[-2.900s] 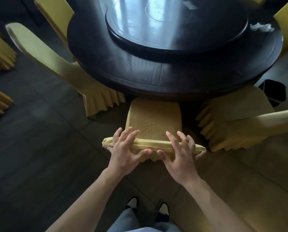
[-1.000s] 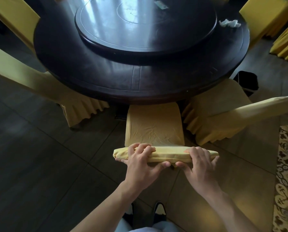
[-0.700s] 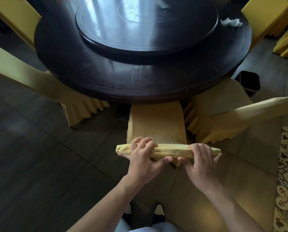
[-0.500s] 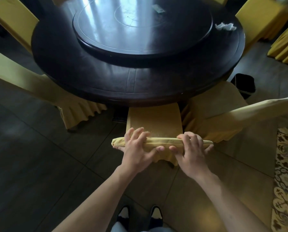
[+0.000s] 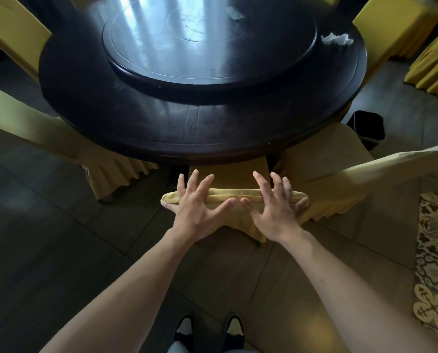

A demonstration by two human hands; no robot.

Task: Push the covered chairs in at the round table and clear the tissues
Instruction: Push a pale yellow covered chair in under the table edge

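Observation:
A yellow covered chair (image 5: 234,193) stands right in front of me, its seat mostly under the dark round table (image 5: 162,128). My left hand (image 5: 196,205) and my right hand (image 5: 274,207) rest on the top of its backrest with fingers spread and straight. A crumpled white tissue (image 5: 336,39) lies on the table's far right rim. Another small tissue (image 5: 234,12) lies on the raised turntable (image 5: 207,42).
Yellow covered chairs stand at the left (image 5: 60,146) and at the right (image 5: 340,169), both angled out from the table. More yellow chairs sit at the far corners. A black bin (image 5: 368,129) stands on the floor at the right, and a patterned rug (image 5: 434,263) beyond it.
The chair has slid forward under the table. Both hands have loosened from curled round the backrest top to flat, spread fingers.

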